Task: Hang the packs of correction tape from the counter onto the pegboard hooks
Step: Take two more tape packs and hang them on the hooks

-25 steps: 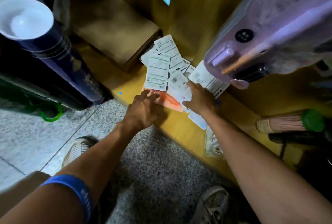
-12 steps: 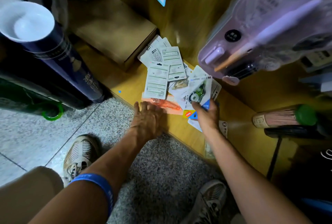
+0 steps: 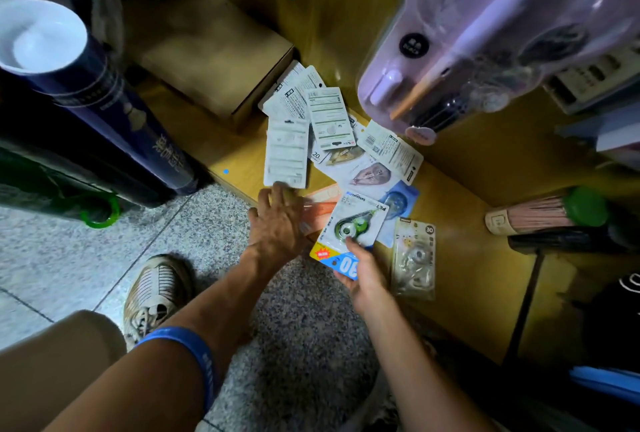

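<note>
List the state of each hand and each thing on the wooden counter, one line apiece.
Right hand: grips the green correction tape pack, lifted face up.
Left hand: open, fingertips at the white face-down pack.
Scattered white packs: lying overlapped, mostly face down.
Clear pack with cat print: flat, face up, apart.
Brown cardboard box: closed.

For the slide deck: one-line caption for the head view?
Right hand lifts a green correction tape pack off the counter; left hand reaches toward the pile.
</note>
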